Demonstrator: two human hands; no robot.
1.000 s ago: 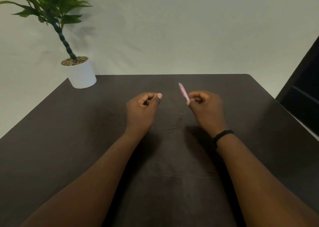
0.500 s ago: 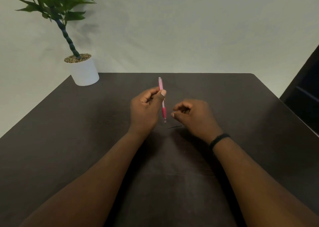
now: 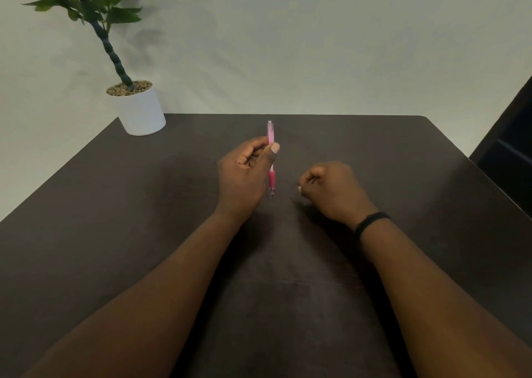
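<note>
Nearest to us, two bare forearms reach out over the dark table (image 3: 115,233), the right one wearing a black wristband (image 3: 371,221). Just past the band we see the right hand (image 3: 331,189) low over the tabletop, fingers curled in tight. A thin dark sliver (image 3: 293,199) lies at its thumb tip, and we cannot tell whether the hand pinches it or holds nothing. A little further out, the left hand (image 3: 241,176) pinches a pink pen (image 3: 271,179) between thumb and fingers. The pen stands nearly upright near the table's middle, its tip pointing down just above the surface and its cap end rising above the knuckles. At the far left corner we see a white pot (image 3: 142,113) with a leafy green plant (image 3: 95,0) against the pale wall.
</note>
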